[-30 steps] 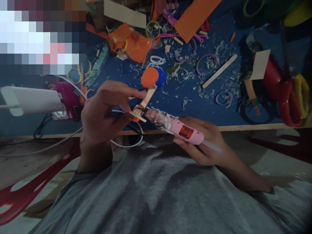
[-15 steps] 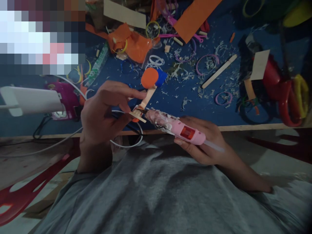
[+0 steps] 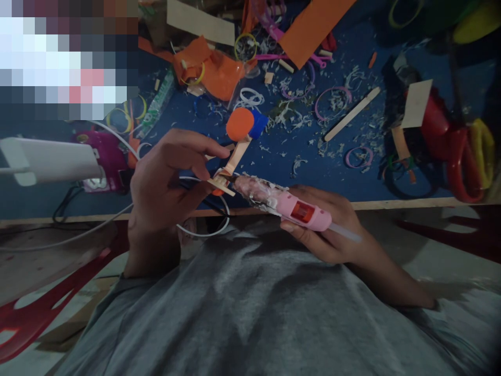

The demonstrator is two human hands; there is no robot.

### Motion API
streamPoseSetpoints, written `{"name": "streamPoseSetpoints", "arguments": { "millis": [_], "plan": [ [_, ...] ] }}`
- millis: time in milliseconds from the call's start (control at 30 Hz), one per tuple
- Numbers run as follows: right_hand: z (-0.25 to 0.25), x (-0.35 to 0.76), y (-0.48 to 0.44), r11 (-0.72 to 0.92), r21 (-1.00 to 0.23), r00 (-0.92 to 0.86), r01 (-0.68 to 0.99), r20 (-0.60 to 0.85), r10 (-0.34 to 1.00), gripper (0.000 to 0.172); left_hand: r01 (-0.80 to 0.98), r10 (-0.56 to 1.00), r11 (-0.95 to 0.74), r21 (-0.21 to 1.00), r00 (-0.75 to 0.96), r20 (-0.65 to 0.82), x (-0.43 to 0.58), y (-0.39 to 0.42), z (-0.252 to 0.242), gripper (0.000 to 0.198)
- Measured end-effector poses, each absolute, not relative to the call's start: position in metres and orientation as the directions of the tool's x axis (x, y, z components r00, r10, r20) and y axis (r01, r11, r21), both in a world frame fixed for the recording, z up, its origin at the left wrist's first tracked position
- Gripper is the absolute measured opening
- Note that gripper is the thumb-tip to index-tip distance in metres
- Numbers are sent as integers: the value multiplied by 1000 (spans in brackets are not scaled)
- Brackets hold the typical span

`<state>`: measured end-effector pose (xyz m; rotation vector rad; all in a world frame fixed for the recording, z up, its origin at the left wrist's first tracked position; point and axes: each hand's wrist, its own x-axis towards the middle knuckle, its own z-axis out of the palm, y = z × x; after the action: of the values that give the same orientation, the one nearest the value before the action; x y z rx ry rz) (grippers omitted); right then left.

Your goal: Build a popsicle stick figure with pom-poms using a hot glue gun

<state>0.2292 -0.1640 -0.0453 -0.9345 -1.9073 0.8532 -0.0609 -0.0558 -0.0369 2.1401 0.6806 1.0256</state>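
Note:
My left hand (image 3: 168,180) pinches a small assembly of wooden craft sticks (image 3: 238,155) between thumb and fingers. An orange disc (image 3: 240,124) and a blue piece (image 3: 259,123) show at its upper end. In my right hand (image 3: 329,224) is a pink glue gun (image 3: 309,210), its front crusted with dried glue. The nozzle touches or nearly touches the joint of the sticks. A clear glue stick (image 3: 346,232) pokes out of the gun's back end. A white cable (image 3: 203,235) loops below the sticks.
Glue shreds litter the blue table (image 3: 282,156). A loose craft stick (image 3: 352,114), purple bands (image 3: 359,157), orange sheets (image 3: 317,31) and red-handled scissors (image 3: 464,162) lie about. At left, a white plug (image 3: 58,162) sits in a magenta power box (image 3: 111,156).
My left index finger has lifted slightly back from the upright stick. The glue gun has shifted very slightly; its nozzle stays at the joint.

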Motion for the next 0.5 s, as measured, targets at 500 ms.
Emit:
{"name": "streamPoseSetpoints", "arguments": {
  "millis": [500],
  "plan": [
    [-44, 232, -164, 464, -839, -404, 285, 334, 852, 23, 205, 652, -691, 693, 589, 477, -65, -53, -36, 26]
  ]
}}
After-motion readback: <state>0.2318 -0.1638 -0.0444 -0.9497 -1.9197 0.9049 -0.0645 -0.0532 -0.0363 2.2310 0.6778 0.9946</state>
